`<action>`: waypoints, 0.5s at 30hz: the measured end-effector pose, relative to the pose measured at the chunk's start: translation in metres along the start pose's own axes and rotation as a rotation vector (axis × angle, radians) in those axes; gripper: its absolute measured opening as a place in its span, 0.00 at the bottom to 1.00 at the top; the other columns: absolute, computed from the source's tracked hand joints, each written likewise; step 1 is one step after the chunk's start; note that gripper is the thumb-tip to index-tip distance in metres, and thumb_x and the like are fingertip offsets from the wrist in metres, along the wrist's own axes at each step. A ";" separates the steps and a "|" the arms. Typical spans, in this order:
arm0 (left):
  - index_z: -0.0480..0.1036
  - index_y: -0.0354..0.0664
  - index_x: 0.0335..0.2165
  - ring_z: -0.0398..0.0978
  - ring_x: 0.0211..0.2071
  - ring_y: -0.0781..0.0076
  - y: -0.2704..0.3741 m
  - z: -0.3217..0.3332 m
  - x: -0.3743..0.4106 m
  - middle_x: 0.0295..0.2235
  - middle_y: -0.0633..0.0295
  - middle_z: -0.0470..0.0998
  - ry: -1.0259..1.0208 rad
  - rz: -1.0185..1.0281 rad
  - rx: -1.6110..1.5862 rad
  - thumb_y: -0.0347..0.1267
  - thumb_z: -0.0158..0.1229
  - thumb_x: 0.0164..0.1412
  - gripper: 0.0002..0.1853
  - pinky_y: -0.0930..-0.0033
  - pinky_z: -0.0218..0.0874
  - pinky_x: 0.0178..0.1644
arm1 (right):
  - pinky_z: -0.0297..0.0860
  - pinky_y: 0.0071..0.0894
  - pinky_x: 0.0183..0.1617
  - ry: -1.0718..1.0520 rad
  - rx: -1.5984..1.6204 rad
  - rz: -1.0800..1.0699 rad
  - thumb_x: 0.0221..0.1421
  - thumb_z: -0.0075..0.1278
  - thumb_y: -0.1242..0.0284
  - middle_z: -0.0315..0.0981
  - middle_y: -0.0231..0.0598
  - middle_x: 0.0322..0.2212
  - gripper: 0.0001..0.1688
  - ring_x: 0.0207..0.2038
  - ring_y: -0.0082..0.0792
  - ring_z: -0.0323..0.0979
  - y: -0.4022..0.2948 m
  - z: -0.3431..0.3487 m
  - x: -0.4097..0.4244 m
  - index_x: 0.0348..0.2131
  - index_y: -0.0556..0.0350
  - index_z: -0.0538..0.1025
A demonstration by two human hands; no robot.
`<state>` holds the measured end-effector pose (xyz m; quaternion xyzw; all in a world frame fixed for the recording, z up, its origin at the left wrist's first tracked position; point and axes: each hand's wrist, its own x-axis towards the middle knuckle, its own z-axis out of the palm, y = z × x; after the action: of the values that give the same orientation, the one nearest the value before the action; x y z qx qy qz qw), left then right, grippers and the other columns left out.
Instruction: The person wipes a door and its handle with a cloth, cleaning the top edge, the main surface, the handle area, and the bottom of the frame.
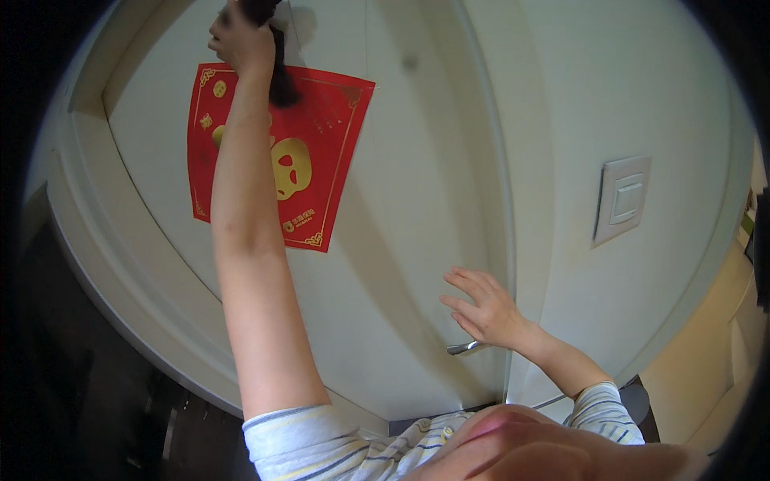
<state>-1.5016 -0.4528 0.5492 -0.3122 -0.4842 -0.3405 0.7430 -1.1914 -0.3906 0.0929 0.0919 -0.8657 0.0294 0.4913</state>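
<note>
My left arm is raised across a red paper poster [328,150] with gold printing and a gold border, which lies flat against a pale door [373,312]. At the picture's top edge my left hand [245,42] is closed around a dark object [284,78], partly cut off; its lower part hangs over the poster's upper edge. What exactly it is cannot be told. Lower right, my right hand [484,306] has its fingers spread and holds nothing. It is just above a metal door handle [462,348], near the door's right edge.
A white light switch [625,198] is on the wall to the right of the door. The pale door frame [78,180] curves along the left side, with dark floor [120,361] beyond it at lower left. My lower face and striped shirt [301,439] fill the bottom.
</note>
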 end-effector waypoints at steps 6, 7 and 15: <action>0.62 0.43 0.52 0.62 0.52 0.45 0.045 -0.009 -0.031 0.50 0.50 0.65 0.025 0.067 -0.353 0.27 0.63 0.50 0.30 0.53 0.54 0.59 | 0.65 0.44 0.54 -0.007 -0.037 0.005 0.46 0.57 0.75 0.67 0.46 0.51 0.17 0.55 0.46 0.64 0.012 -0.003 -0.003 0.40 0.55 0.76; 0.63 0.42 0.50 0.62 0.51 0.45 0.045 -0.010 -0.029 0.50 0.50 0.65 0.082 0.126 -0.383 0.27 0.64 0.50 0.28 0.53 0.54 0.58 | 0.65 0.44 0.54 -0.004 -0.033 0.001 0.47 0.57 0.75 0.67 0.46 0.51 0.17 0.55 0.46 0.64 0.012 -0.002 -0.002 0.40 0.55 0.76; 0.74 0.33 0.38 0.68 0.46 0.53 0.050 0.016 0.008 0.36 0.52 0.78 0.290 -0.077 -0.873 0.31 0.66 0.51 0.16 0.59 0.57 0.53 | 0.68 0.44 0.51 0.027 -0.022 0.016 0.47 0.55 0.76 0.70 0.47 0.48 0.15 0.50 0.47 0.69 0.025 -0.001 0.000 0.39 0.55 0.76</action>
<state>-1.4668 -0.4126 0.5558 -0.5268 -0.1977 -0.5802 0.5889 -1.1956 -0.3659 0.0945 0.0794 -0.8600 0.0249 0.5035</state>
